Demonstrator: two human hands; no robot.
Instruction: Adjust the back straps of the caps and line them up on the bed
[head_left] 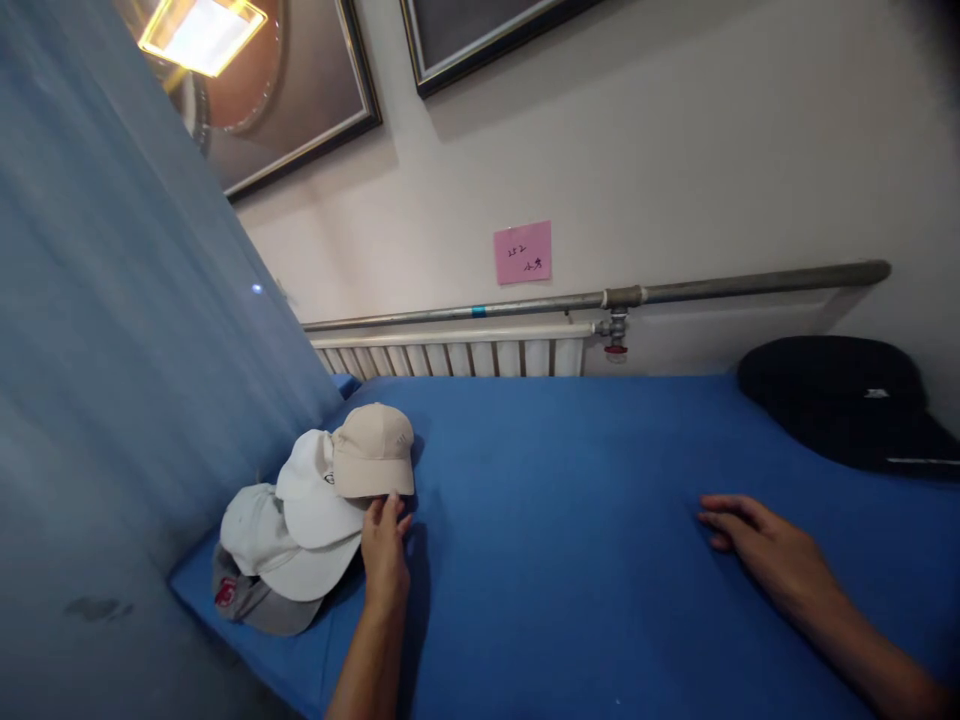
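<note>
My left hand [385, 550] is at the front of a beige baseball cap [375, 445], its fingers closed at the edge of the brim. The beige cap leans on a white cap [319, 505]. That one overlaps a pale grey-white cap [259, 535], and under it lies a grey cap [274, 610] with a red emblem. Together they form a slanting row at the left of the blue-covered surface [555, 560]. My right hand [772, 545] hovers over the right side, fingers loosely bent and apart, holding nothing. A black cap [832, 400] lies beyond it at the far right.
A blue curtain [112, 350] hangs along the left side. Behind the surface are a white radiator [480, 355], a metal pipe [712, 288] and a valve with a red handle [616, 350]. A pink note [523, 253] and framed pictures [322, 90] are on the wall.
</note>
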